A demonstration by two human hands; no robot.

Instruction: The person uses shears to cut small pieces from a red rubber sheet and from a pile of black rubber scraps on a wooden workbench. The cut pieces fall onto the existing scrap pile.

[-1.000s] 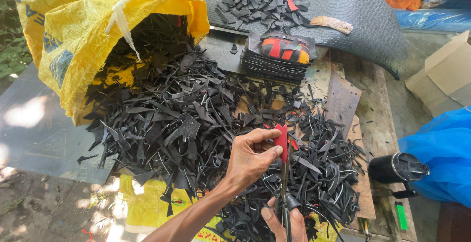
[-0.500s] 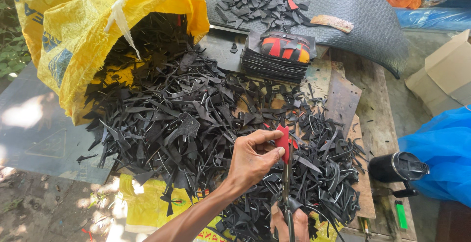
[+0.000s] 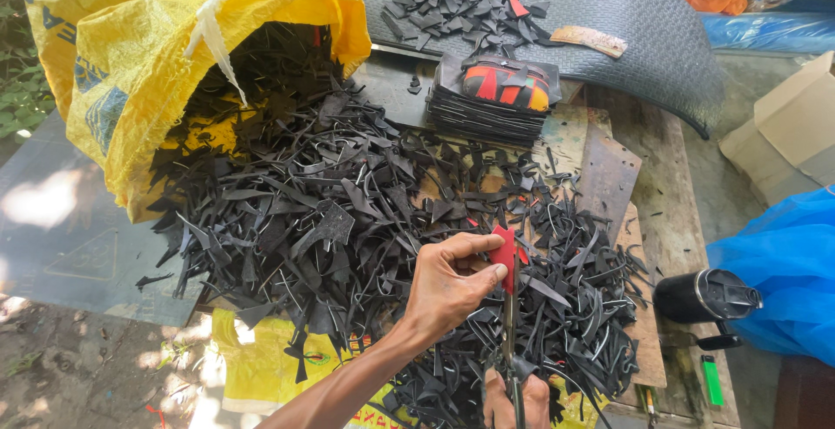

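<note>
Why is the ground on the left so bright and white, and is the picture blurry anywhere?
Head view: strong sun hits the grey sheet at the left and washes it out; dappled leaf shadows fall on the ground below. The black scraps and the left hand pinching a red piece look sharp. The right hand is cut off by the bottom edge.
</note>
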